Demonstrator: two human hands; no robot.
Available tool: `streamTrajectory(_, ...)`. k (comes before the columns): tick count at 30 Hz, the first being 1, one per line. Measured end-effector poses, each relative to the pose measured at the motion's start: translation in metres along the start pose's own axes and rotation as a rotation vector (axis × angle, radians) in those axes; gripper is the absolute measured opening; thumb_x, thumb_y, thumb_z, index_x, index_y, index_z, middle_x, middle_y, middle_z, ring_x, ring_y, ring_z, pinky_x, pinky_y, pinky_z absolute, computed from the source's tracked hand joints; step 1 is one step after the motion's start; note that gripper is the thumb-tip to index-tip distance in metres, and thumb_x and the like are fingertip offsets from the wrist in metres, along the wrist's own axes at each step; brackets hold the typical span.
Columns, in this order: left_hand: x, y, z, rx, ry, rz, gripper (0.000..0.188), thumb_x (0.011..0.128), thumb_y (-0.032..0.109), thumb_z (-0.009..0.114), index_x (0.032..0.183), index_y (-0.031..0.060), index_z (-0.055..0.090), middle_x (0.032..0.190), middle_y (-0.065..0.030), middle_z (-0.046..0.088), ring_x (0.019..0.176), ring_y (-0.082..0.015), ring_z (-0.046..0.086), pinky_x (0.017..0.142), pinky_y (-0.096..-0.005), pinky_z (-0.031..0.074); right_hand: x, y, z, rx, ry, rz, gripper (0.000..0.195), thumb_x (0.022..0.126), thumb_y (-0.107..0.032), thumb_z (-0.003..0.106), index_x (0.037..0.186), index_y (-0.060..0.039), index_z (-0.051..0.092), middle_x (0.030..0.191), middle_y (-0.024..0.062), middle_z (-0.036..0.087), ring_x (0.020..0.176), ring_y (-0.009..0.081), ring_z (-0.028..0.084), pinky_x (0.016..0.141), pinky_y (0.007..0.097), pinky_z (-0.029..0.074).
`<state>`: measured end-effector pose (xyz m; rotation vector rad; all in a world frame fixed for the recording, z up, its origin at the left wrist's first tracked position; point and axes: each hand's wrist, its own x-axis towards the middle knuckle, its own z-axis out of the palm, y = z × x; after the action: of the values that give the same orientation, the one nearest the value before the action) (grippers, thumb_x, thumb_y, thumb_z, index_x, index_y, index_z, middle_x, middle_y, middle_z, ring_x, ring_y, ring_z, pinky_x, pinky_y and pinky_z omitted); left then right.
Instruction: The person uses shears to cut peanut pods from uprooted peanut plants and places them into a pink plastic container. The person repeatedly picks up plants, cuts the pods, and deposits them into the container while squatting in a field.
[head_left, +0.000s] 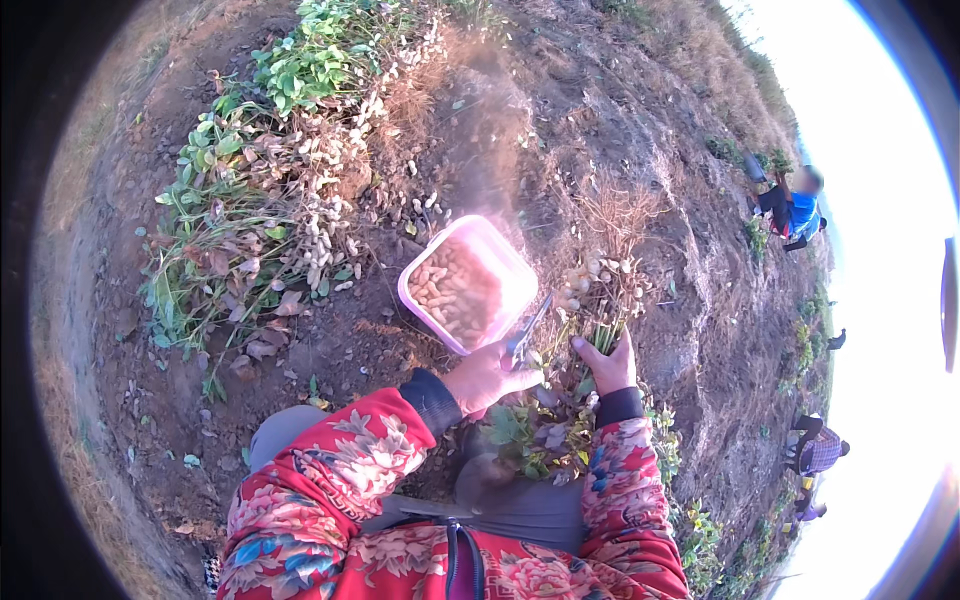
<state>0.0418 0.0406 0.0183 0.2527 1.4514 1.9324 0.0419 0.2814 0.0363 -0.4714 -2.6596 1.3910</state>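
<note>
My left hand (491, 377) holds a pair of scissors (526, 334), its metal blades pointing up towards the peanut roots. My right hand (611, 362) grips the green stems of an uprooted peanut plant (606, 289). Roots and pods fan out above that hand, while the leaves (536, 435) hang below between my forearms. Just beyond my left hand stands a pink, square plastic basin (409, 300). Loose unshelled peanuts (450, 289) lie in it, partly washed out by glare.
A long heap of pulled peanut plants (255, 210) with pods lies at the left on bare soil (330, 367). Dry roots cover its upper right edge. Far off at the right, a person in blue (802, 214) and another in a checked shirt (817, 450) are in the field.
</note>
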Motion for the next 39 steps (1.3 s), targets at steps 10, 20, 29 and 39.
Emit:
streamTrajectory(10, -0.007, 0.011, 0.005, 0.245, 0.054, 0.242, 0.02, 0.084, 0.011, 0.066, 0.099, 0.0053, 0.054, 0.081, -0.0002, 0.056, 0.077, -0.0083, 0.054, 0.073, -0.0254, 0.046, -0.007, -0.006, 0.004, -0.011, -0.075, 0.027, 0.053, 0.067, -0.025, 0.078, 0.106, 0.0029, 0.055, 0.092, 0.0111, 0.066, 0.083, 0.0193, 0.062, 0.077, 0.0319, 0.049)
streamTrajectory(20, 0.002, 0.003, -0.002, 0.206, 0.08, 0.216, 0.039, 0.083, 0.021, 0.069, 0.115, 0.0047, 0.054, 0.075, -0.0008, 0.055, 0.07, -0.0106, 0.055, 0.068, -0.0263, 0.046, -0.016, -0.021, 0.011, 0.038, -0.175, -0.001, 0.047, 0.07, -0.014, 0.076, 0.109, 0.0012, 0.054, 0.094, 0.0082, 0.066, 0.081, 0.0144, 0.062, 0.076, 0.0289, 0.049)
streamTrajectory(29, -0.01, 0.036, -0.003, 0.06, -0.072, 0.03, 0.04, 0.087, 0.033, 0.064, 0.114, 0.0059, 0.054, 0.074, -0.0018, 0.059, 0.052, -0.0066, 0.053, 0.033, -0.0226, 0.038, -0.014, -0.018, 0.007, 0.047, -0.161, 0.031, 0.051, 0.07, -0.013, 0.076, 0.113, 0.0019, 0.052, 0.094, 0.0089, 0.066, 0.081, 0.0153, 0.062, 0.077, 0.0292, 0.05)
streamTrajectory(39, -0.006, 0.034, -0.012, -0.028, -0.153, -0.083, 0.035, 0.088, 0.036, 0.061, 0.097, 0.0027, 0.06, 0.079, -0.0036, 0.063, 0.057, -0.0046, 0.055, 0.028, -0.0199, 0.036, -0.017, -0.025, 0.011, 0.023, -0.181, 0.012, 0.05, 0.071, -0.013, 0.076, 0.113, 0.0005, 0.052, 0.094, 0.0074, 0.066, 0.083, 0.0143, 0.061, 0.078, 0.0291, 0.049)
